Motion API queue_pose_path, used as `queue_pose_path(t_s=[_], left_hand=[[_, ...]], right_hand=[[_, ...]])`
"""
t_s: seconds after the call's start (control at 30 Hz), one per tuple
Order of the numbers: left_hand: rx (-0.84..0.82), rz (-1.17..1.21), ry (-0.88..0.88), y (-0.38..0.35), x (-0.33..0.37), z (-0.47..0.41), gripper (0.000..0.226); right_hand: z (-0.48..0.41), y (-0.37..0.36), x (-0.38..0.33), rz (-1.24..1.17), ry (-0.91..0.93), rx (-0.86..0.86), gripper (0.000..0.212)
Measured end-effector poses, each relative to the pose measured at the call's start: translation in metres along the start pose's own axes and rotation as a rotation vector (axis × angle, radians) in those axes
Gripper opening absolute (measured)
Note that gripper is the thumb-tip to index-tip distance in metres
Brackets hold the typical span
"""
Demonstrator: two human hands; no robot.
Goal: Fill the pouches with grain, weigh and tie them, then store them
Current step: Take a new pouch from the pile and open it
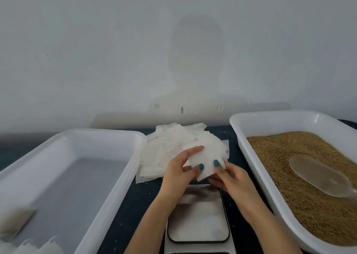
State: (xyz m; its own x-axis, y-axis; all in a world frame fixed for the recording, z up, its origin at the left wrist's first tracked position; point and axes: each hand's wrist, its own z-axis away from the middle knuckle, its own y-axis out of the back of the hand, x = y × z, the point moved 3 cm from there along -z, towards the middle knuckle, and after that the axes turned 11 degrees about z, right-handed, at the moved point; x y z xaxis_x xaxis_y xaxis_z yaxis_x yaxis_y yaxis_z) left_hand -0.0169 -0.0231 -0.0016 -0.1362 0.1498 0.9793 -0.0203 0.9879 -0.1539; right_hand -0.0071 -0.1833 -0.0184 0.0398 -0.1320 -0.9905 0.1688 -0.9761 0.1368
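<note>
A single white pouch (205, 163) is held between both hands, with each painted thumb pressed on its front face. The left hand (178, 171) pinches its left side, one fingertip showing at the upper edge. The right hand (229, 176) pinches its lower right corner, and the remaining fingers are hidden behind the pouch. Whether the pouch's mouth is parted cannot be told.

Directly below the grip a scale (198, 221) is seen. Its far end is covered by the wrists and its near end is cut off at the bottom edge, so no reading is visible. Just beyond the grip a loose pile of empty pouches (170, 147) is spread on the dark table (135, 205).

To the left of the grip a white tray (96, 143) is set. In its near corner pale, blurred shapes (15, 221) are seen, partly cropped and hard to identify. To the right of the grip a second white tray (280, 121) is filled with brown grain (289, 186). On the grain a translucent scoop (316, 174) is laid, its outer end blurred near the frame edge.
</note>
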Motion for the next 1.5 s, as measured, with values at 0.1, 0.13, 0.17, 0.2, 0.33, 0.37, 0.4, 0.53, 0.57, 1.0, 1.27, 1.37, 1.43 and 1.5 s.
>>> queue_pose_path(t_s=[0.1, 0.13, 0.17, 0.2, 0.33, 0.37, 0.4, 0.53, 0.57, 1.0, 1.27, 1.37, 1.43, 1.5], left_hand=[[-0.138, -0.060, -0.048, -0.008, -0.001, 0.007, 0.052], [-0.140, -0.073, -0.060, -0.010, 0.000, 0.008, 0.053], [-0.115, -0.075, -0.071, -0.010, 0.001, 0.008, 0.050], [-0.074, -0.059, -0.085, -0.010, 0.003, 0.008, 0.045], [0.154, -0.060, -0.150, -0.006, 0.006, 0.006, 0.023], [0.203, -0.077, -0.159, -0.003, 0.006, 0.006, 0.022], [0.238, -0.098, -0.162, 0.000, 0.006, 0.006, 0.022], [0.306, -0.273, -0.259, 0.005, 0.010, 0.011, 0.025], [0.299, -0.358, -0.298, 0.004, 0.011, 0.014, 0.026], [0.042, -0.947, -0.936, -0.023, 0.020, 0.033, 0.023], [0.021, -0.748, -0.686, -0.025, 0.024, 0.035, 0.034], [-0.017, -0.664, -0.575, -0.027, 0.021, 0.035, 0.036], [-0.042, -0.597, -0.515, -0.029, 0.021, 0.035, 0.033], [-0.059, -0.477, -0.441, -0.030, 0.021, 0.034, 0.029]], right_hand=[[0.002, 0.002, -0.002, -0.009, 0.030, 0.089, 0.025], [0.002, 0.004, -0.003, 0.005, 0.060, 0.115, 0.023], [0.002, 0.006, -0.004, 0.015, 0.084, 0.126, 0.022], [0.002, 0.007, -0.004, 0.027, 0.103, 0.121, 0.022], [0.001, 0.008, -0.003, 0.161, 0.136, 0.071, 0.017], [0.001, 0.008, -0.002, 0.192, 0.142, 0.070, 0.015], [0.001, 0.008, -0.002, 0.214, 0.149, 0.077, 0.015], [0.005, 0.012, -0.006, 0.414, 0.210, 0.301, 0.029], [0.007, 0.013, -0.009, 0.479, 0.243, 0.359, 0.027], [0.020, 0.002, -0.022, 0.004, -0.092, 0.099, 0.024], [0.020, 0.009, -0.029, 0.069, 0.072, 0.211, 0.021], [0.021, 0.010, -0.033, 0.105, 0.123, 0.230, 0.029], [0.022, 0.010, -0.033, 0.142, 0.143, 0.228, 0.038], [0.023, 0.009, -0.034, 0.219, 0.182, 0.227, 0.044]])
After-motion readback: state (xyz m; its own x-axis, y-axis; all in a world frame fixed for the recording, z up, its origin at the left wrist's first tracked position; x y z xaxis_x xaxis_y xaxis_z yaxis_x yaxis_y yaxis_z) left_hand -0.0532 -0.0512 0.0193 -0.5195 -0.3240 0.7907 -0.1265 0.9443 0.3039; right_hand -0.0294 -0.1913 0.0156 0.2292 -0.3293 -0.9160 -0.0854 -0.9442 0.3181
